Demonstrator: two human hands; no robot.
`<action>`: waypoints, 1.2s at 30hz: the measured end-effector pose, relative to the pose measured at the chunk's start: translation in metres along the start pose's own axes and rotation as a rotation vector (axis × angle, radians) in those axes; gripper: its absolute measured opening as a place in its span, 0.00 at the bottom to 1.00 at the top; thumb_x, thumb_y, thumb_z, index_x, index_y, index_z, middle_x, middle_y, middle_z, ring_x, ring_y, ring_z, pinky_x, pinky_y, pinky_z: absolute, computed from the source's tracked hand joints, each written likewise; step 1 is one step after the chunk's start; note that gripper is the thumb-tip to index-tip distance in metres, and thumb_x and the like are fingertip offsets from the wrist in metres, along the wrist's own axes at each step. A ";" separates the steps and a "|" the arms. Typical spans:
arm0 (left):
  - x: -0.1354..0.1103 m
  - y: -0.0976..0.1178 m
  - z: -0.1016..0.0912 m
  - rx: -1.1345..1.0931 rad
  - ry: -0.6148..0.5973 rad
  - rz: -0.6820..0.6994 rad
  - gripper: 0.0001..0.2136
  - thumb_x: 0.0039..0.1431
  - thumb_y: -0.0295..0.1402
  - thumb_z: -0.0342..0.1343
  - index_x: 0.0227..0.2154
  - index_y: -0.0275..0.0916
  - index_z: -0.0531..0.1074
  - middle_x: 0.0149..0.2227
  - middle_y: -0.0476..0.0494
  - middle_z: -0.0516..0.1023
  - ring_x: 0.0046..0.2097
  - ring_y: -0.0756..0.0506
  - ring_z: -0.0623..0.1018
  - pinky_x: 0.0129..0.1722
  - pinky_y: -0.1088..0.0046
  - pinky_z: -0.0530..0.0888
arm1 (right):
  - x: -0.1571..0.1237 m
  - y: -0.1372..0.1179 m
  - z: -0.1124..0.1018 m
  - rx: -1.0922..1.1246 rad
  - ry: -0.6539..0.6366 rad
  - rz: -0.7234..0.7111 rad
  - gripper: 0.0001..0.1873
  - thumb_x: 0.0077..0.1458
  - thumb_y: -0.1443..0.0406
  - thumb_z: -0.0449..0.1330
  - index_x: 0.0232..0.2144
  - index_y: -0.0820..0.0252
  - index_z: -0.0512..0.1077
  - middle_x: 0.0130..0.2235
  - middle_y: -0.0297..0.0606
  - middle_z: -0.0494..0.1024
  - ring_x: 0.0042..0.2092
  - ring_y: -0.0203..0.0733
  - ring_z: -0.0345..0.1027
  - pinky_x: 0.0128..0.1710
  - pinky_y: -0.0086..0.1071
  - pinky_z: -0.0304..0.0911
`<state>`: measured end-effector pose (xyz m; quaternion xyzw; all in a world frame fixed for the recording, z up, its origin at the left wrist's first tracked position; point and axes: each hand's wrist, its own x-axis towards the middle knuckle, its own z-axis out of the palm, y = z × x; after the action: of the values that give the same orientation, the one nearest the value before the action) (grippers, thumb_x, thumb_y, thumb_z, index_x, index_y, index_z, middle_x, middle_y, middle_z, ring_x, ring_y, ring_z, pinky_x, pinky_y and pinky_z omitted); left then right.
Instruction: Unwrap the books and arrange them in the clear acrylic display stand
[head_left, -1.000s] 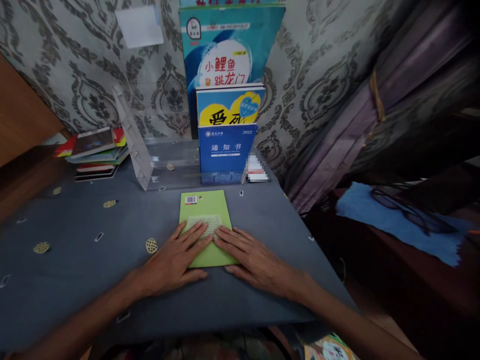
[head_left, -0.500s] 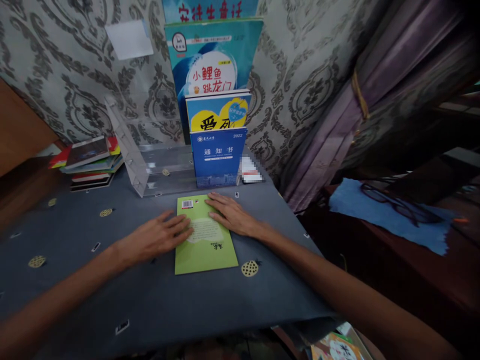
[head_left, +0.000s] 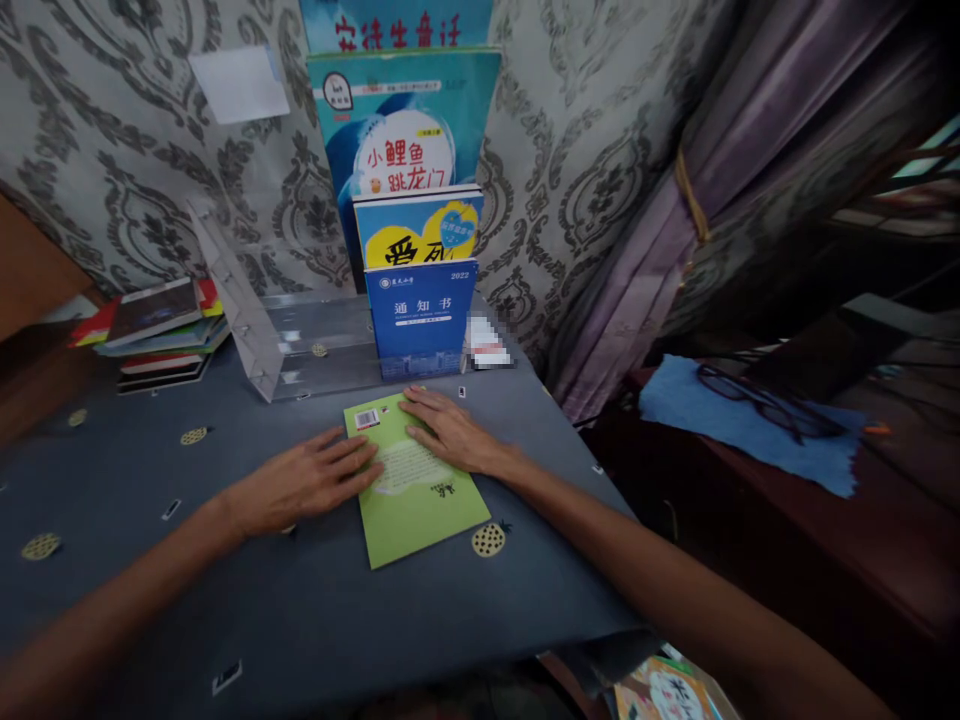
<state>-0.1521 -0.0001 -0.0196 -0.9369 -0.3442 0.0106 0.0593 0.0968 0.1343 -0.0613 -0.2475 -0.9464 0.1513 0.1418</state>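
A thin green book (head_left: 415, 497) lies back cover up on the dark blue tablecloth (head_left: 300, 590), turned a little askew. My left hand (head_left: 307, 478) rests flat at its left edge, fingers stretched onto the cover. My right hand (head_left: 448, 429) lies flat on the book's upper right part, fingers spread. Just behind stands a blue booklet (head_left: 421, 320) in a clear acrylic stand (head_left: 300, 335), with a yellow-and-blue book (head_left: 417, 226) and a larger teal book (head_left: 401, 130) behind it.
A stack of books (head_left: 154, 328) lies at the back left. Patterned wallpaper (head_left: 585, 150) backs the table; a purple curtain (head_left: 720, 190) hangs to the right. A blue cloth with glasses (head_left: 750, 415) lies on a dark surface past the table's right edge.
Both hands slid from the book's near end up to its far end. The book has since turned slightly counter-clockwise, and the view has shifted right.
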 end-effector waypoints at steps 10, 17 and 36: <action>0.018 0.012 -0.008 0.059 -0.023 0.165 0.25 0.67 0.22 0.47 0.64 0.49 0.60 0.62 0.42 0.71 0.66 0.38 0.68 0.66 0.52 0.64 | -0.002 -0.004 -0.001 -0.002 0.027 0.009 0.24 0.68 0.62 0.52 0.62 0.65 0.66 0.67 0.49 0.62 0.70 0.47 0.52 0.69 0.45 0.53; 0.026 0.005 0.042 0.064 0.288 -0.046 0.26 0.69 0.24 0.45 0.68 0.41 0.53 0.61 0.36 0.73 0.64 0.39 0.70 0.63 0.52 0.69 | -0.002 -0.003 -0.003 0.045 0.034 0.034 0.24 0.67 0.63 0.53 0.62 0.68 0.67 0.67 0.51 0.63 0.70 0.48 0.52 0.69 0.44 0.52; 0.042 0.000 0.017 -0.978 0.742 -0.703 0.17 0.58 0.47 0.58 0.40 0.40 0.80 0.43 0.40 0.83 0.46 0.39 0.81 0.47 0.63 0.77 | -0.026 0.005 -0.034 0.800 0.163 -0.087 0.38 0.65 0.39 0.41 0.54 0.54 0.76 0.56 0.41 0.78 0.61 0.52 0.68 0.64 0.49 0.58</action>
<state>-0.1216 0.0286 -0.0354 -0.6313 -0.5487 -0.4850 -0.2553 0.1322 0.1327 -0.0370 -0.1436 -0.8082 0.4811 0.3078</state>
